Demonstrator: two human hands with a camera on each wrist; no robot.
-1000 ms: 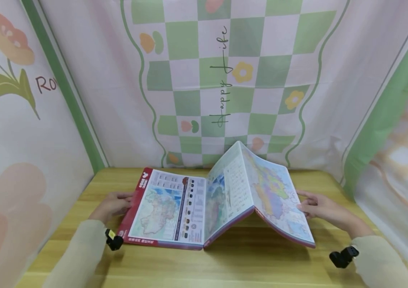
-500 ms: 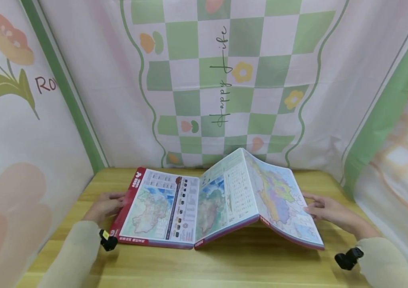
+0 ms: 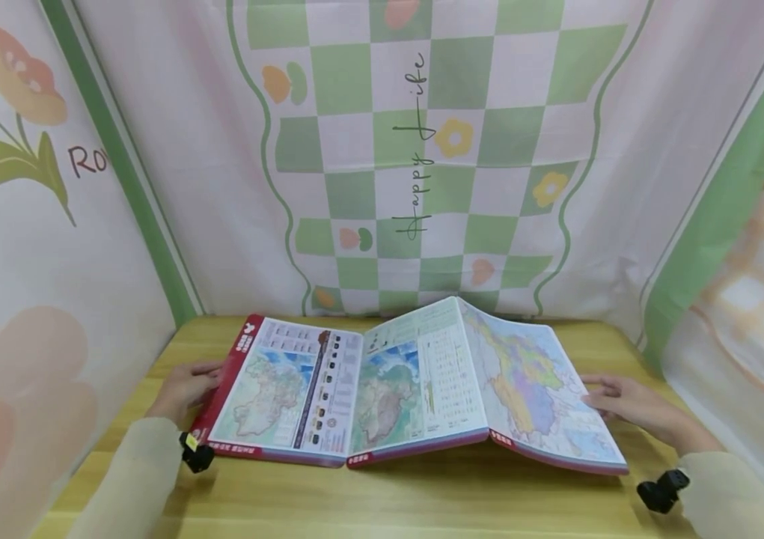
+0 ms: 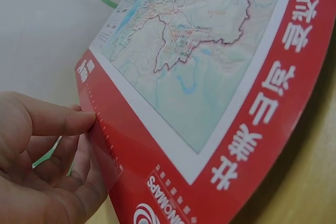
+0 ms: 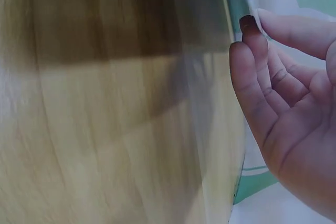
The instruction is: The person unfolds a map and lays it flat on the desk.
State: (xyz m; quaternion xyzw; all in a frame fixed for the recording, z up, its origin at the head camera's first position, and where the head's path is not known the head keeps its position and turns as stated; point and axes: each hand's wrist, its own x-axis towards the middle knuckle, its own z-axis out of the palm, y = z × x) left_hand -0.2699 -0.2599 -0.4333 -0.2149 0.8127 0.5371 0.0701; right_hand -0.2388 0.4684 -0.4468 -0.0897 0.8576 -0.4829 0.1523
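Note:
A folding map (image 3: 388, 397) with red edging lies partly unfolded on the table in the head view. Its left panel is nearly flat, while the middle and right panels rise to a ridge between them. My left hand (image 3: 182, 385) pinches the left edge; in the left wrist view its thumb lies on the red border (image 4: 131, 140) and the fingers curl behind. At the right edge my right hand (image 3: 637, 408) pinches the outer panel, thumb on top. In the right wrist view, thumb and fingers of that hand (image 5: 299, 98) meet at the panel's thin edge.
The wooden table (image 3: 422, 501) extends in front of the map. Behind it hangs a curtain (image 3: 395, 187) with green checks and flowers, close to the map's raised ridge. More printed cloth (image 3: 38, 359) encloses the left side, and a green-edged curtain (image 3: 711, 277) the right.
The hands have moved apart, left hand leftward and right hand rightward, both keeping hold of the map. Its ridge has sunk lower and the panels have spread wider.

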